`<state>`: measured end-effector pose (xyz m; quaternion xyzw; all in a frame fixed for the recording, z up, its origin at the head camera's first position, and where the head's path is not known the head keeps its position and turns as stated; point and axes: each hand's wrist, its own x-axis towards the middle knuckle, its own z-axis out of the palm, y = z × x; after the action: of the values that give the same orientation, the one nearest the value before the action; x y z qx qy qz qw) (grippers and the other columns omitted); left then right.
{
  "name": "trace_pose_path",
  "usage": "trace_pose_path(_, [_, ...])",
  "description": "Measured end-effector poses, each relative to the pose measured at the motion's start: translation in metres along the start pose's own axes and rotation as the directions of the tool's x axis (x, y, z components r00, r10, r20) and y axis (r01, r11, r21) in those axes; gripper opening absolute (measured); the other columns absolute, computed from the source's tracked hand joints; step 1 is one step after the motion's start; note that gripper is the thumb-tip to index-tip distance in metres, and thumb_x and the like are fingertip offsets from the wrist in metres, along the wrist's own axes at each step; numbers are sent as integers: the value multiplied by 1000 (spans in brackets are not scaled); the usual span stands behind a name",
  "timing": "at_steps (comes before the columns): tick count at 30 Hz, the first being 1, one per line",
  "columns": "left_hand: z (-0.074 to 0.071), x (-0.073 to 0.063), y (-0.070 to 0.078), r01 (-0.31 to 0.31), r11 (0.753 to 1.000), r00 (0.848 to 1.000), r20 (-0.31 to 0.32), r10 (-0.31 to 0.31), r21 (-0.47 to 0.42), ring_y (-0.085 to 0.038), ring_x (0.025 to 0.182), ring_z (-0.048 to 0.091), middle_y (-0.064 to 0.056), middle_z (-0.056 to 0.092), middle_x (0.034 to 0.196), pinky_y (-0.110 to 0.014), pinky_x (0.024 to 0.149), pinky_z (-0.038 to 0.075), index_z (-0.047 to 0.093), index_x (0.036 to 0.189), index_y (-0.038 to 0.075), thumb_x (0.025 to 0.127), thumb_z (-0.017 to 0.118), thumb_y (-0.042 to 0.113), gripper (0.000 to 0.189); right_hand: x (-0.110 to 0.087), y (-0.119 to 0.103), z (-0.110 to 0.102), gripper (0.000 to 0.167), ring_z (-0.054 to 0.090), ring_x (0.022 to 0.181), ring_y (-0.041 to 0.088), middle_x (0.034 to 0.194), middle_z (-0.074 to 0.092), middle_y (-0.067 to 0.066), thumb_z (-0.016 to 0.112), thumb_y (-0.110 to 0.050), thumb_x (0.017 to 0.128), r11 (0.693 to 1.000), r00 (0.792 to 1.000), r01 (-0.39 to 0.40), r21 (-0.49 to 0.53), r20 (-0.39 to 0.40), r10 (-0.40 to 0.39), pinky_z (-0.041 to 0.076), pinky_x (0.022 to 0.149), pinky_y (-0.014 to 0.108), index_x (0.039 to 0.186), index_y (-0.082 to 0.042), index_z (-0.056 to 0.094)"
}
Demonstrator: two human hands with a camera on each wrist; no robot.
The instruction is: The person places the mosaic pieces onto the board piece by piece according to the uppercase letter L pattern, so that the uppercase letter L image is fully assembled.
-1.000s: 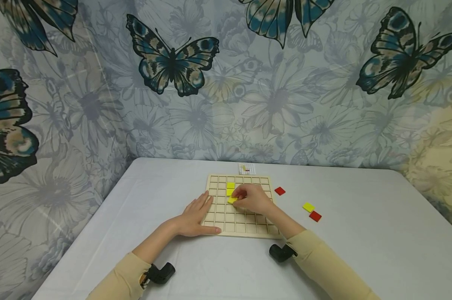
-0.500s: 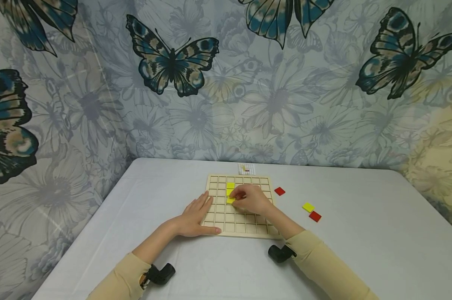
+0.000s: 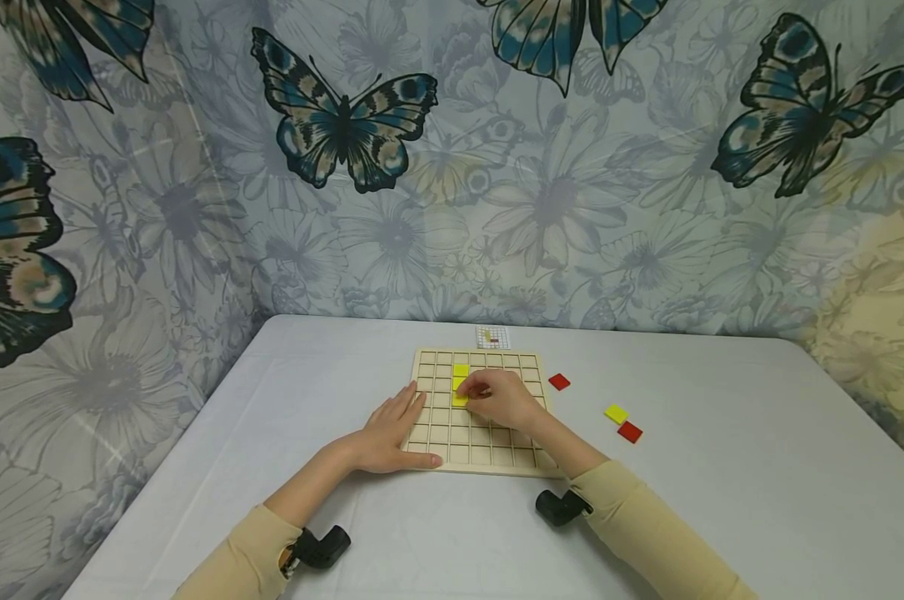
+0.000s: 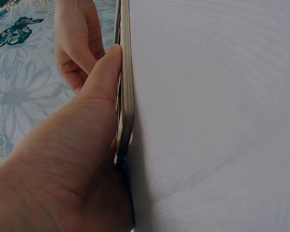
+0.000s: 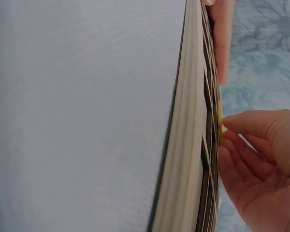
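A square wooden grid board (image 3: 437, 432) lies on the table with a column of yellow tiles (image 3: 461, 371) in its upper left part. My right hand (image 3: 506, 398) pinches the lowest yellow tile (image 3: 459, 401) of that column with thumb and index finger, down at the board's surface. In the right wrist view only a thin yellow edge (image 5: 220, 113) of tile shows by the fingertips. My left hand (image 3: 392, 433) rests along the board's left side with fingers extended. Its thumb (image 4: 104, 72) lies on the front edge of the board in the left wrist view.
Right of the board lies a red tile (image 3: 560, 382). Farther right a yellow tile (image 3: 616, 413) and another red tile (image 3: 630, 432) lie close together. A small printed grid card (image 3: 492, 337) is behind the board, near the back edge of the white-covered table (image 3: 721, 467).
The pinched yellow tile has shifted slightly left and now lines up under the other yellow ones. My right fingers moved a little left with it; my left hand has stayed still.
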<state>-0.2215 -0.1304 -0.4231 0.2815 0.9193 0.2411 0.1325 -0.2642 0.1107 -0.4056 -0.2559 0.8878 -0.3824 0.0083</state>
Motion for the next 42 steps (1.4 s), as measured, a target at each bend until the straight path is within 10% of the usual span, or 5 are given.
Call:
trace_pose_path(34, [0,0,1,2,1000,1000,-6,-2,5,-31,148,-6,-18,-7,161,-49,117,1,8,155,-1,87,63,59,106,-56,30,-58,12,59,91,20,96,66,1,73,-19,88,944,945,-312,111,-71,321,47,71,33,97,-12,71])
trace_pose_path(42, [1,0,0,3,1000,1000,-2,-3,0,-30,148,-6,-18,-7,162,-49,117,1,8,156,0,87,63,59,106,-71,42,-76,19,61,96,22,110,67,8,73,-19,88,953,951,-289,91,-84,297,50,72,33,103,-9,70])
